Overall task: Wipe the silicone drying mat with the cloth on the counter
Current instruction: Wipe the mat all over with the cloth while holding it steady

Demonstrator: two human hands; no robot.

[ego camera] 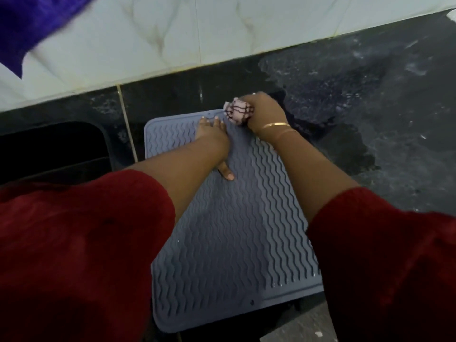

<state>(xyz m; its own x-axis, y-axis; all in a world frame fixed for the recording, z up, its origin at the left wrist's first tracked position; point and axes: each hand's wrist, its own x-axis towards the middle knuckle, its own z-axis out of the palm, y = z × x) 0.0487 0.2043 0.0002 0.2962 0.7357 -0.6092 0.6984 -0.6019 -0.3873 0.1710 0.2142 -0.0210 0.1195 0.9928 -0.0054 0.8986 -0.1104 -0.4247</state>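
Sleeves of red cloth [81, 243] are filling the near corners of the view, one on each arm, and both forearms are reaching forward over the silicone drying mat [237, 230]. This grey-blue mat, ribbed with wavy lines, is lying flat on the dark counter [370, 107], its near edge hanging just past the counter's front edge and its far edge stopping short of the wall.

Further along, the left hand [212, 139] is pressing palm down on the far half of the mat, fingers spread flat toward the far edge and the thumb sticking out toward the near side; it is gripping nothing. Just beside it, the right hand [265, 112] is sitting at the mat's far right corner, fingers curled tight around the cloth [238, 112], a pale bunched rag with dark lines on it. The cloth is poking out of the fist on the left side and touching the mat's far edge. Two thin gold bangles [278, 128] are circling the right wrist.

To the left of the mat, a dark sink basin [49, 149] is sinking into the counter. Beyond the hands, the counter is showing a wet-looking grey patch to the right, and a pale tiled wall [197, 28] is rising behind it, with purple fabric [29, 23] hanging in the far left corner.
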